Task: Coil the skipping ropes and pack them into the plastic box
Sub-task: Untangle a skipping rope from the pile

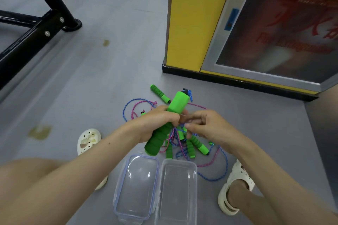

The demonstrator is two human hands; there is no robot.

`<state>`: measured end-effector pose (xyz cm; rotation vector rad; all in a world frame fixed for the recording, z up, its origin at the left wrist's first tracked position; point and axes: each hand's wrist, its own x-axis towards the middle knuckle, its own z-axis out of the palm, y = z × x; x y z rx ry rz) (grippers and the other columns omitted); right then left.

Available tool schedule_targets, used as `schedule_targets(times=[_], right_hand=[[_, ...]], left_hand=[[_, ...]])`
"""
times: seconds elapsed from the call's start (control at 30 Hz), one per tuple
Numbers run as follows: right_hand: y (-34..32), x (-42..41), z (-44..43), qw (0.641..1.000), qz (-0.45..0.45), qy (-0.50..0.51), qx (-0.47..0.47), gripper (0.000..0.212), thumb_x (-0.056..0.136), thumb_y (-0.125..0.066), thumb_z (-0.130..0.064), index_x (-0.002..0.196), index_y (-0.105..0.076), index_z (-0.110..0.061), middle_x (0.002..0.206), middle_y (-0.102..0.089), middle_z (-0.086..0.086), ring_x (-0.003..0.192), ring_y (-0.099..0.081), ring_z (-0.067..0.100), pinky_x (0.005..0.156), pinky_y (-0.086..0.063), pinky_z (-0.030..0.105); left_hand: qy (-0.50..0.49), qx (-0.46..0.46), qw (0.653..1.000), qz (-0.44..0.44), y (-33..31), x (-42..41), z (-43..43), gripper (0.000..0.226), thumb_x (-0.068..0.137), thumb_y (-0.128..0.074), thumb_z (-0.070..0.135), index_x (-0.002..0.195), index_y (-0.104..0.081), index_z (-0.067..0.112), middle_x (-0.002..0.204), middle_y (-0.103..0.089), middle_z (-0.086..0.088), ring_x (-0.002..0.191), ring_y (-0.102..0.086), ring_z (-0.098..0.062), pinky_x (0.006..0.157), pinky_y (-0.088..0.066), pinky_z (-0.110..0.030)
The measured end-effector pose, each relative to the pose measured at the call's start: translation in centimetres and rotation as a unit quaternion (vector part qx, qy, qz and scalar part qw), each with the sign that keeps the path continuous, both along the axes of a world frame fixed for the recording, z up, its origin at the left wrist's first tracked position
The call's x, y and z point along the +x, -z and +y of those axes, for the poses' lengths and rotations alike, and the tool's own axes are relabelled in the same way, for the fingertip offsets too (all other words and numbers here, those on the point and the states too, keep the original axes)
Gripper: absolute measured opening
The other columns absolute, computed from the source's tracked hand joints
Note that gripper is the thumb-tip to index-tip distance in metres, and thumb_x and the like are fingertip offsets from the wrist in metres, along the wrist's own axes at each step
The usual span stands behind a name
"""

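skipping ropes point(198, 143) lie in a tangled heap on the floor point(109, 78) just behind the open plastic box point(178, 197). left grip point(155, 122) wraps one green handle point(178, 103), right grip point(208, 126) pinches cord strands point(174, 134) beside it.

Head view looks down (close) at floor point(109, 78)

Lid point(136, 186) lies left of box point(176, 193), ropes point(184, 144) behind.

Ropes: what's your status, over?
Left hand grips a green handle; right hand pinches rope beside it. Box open, nothing packed. Other ropes tangled on floor.
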<state>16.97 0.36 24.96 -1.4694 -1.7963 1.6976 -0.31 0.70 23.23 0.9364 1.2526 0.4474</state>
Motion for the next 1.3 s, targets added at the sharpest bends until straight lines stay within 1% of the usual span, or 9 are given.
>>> schedule_targets(times=[0.07, 0.17, 0.43, 0.67, 0.77, 0.9, 1.03, 1.13, 1.3], right_hand=[[0.0, 0.1, 0.6, 0.995, 0.048, 0.085, 0.000, 0.017, 0.089, -0.059, 0.000, 0.103, -0.063, -0.008, 0.074, -0.068, 0.006, 0.051, -0.059, -0.004, 0.050, -0.041, 0.006], [0.1, 0.6, 1.5, 0.977, 0.090, 0.193, -0.013, 0.020, 0.088, -0.058, 0.006, 0.107, -0.055, -0.001, 0.077, -0.063, 0.011, 0.042, -0.054, -0.004, 0.042, -0.036, 0.007], [1.5, 0.7, 1.7, 0.972, 0.051, 0.222, 0.054, 0.007, 0.084, -0.068, -0.011, 0.082, -0.062, -0.014, 0.071, -0.061, 0.003, 0.057, -0.055, 0.005, 0.055, -0.044, 0.009], [3.4, 0.0, 0.7, 0.996, -0.033, 0.083, -0.012, 0.024, 0.095, -0.055, -0.027, 0.080, -0.069, -0.013, 0.085, -0.070, -0.001, 0.082, -0.059, 0.005, 0.077, -0.041, 0.022], [3.2, -0.4, 0.7, 0.997, -0.061, 0.030, -0.035, 0.020, 0.095, -0.054, -0.027, 0.081, -0.066, -0.021, 0.086, -0.067, -0.011, 0.086, -0.058, 0.001, 0.076, -0.041, 0.016], [2.7, -0.3, 1.2, 0.998, -0.037, 0.024, -0.037, 0.013, 0.093, -0.057, -0.012, 0.082, -0.062, -0.016, 0.079, -0.064, -0.003, 0.074, -0.057, 0.005, 0.069, -0.043, 0.010], [1.8, 0.8, 2.1, 0.992, -0.110, -0.055, -0.031, 0.012, 0.092, -0.060, -0.015, 0.082, -0.062, -0.009, 0.074, -0.065, 0.006, 0.068, -0.059, 0.010, 0.073, -0.044, 0.020], [1.8, 1.9, 3.3, 0.992, -0.102, 0.040, 0.059, 0.010, 0.091, -0.060, -0.009, 0.087, -0.064, 0.000, 0.068, -0.062, 0.010, 0.058, -0.057, 0.008, 0.063, -0.045, 0.014], [4.4, 1.5, 2.6, 0.969, -0.219, -0.065, 0.090, 0.025, 0.094, -0.056, -0.016, 0.071, -0.065, -0.009, 0.062, -0.065, 0.005, 0.059, -0.059, 0.014, 0.072, -0.052, 0.036]], left_hand=[[0.041, -0.010, 0.999, -0.025, -0.3, 0.5, -0.4, 0.017, 0.075, -0.052, -0.001, 0.085, -0.061, 0.010, 0.073, -0.070, 0.003, 0.067, -0.063, -0.011, 0.055, -0.043, -0.018], [0.058, -0.045, 0.995, -0.064, -0.5, 0.8, -0.2, 0.022, 0.087, -0.044, -0.004, 0.081, -0.061, 0.008, 0.064, -0.064, -0.008, 0.058, -0.063, -0.018, 0.051, -0.046, -0.017], [0.038, -0.136, 0.965, -0.219, -1.0, 0.8, 0.4, 0.017, 0.079, -0.059, 0.022, 0.075, -0.065, 0.006, 0.039, -0.036, 0.003, 0.029, -0.031, -0.007, 0.037, -0.033, -0.017], [-0.041, -0.107, 0.884, -0.454, -1.1, -0.1, 1.1, 0.055, 0.067, -0.071, 0.011, 0.120, -0.062, 0.000, 0.040, -0.040, 0.004, 0.028, -0.037, -0.004, 0.037, -0.040, -0.018], [-0.125, -0.081, 0.892, -0.427, -1.5, -0.2, 1.3, 0.059, 0.076, -0.046, 0.011, 0.134, -0.044, 0.001, 0.039, -0.036, 0.006, 0.027, -0.033, -0.004, 0.034, -0.035, -0.016], [-0.251, -0.049, 0.883, -0.394, -2.0, -1.1, 1.9, 0.064, 0.074, -0.043, 0.009, 0.137, -0.039, -0.002, 0.040, -0.033, 0.006, 0.028, -0.030, -0.004, 0.034, -0.031, -0.015], [-0.387, 0.032, 0.834, -0.392, -3.8, -5.9, 3.6, 0.028, 0.074, -0.046, 0.006, 0.102, -0.048, 0.005, 0.043, -0.034, 0.007, 0.031, -0.031, -0.003, 0.036, -0.031, -0.014], [-0.476, 0.046, 0.791, -0.382, -4.1, -9.7, 4.6, 0.016, 0.072, -0.047, 0.004, 0.087, -0.046, 0.008, 0.044, -0.036, 0.008, 0.033, -0.034, -0.003, 0.038, -0.034, -0.014], [-0.370, -0.021, 0.889, -0.270, -1.5, -5.7, 2.0, 0.015, 0.087, -0.042, 0.004, 0.094, -0.045, 0.017, 0.045, -0.038, 0.005, 0.033, -0.032, -0.007, 0.038, -0.034, -0.013]])
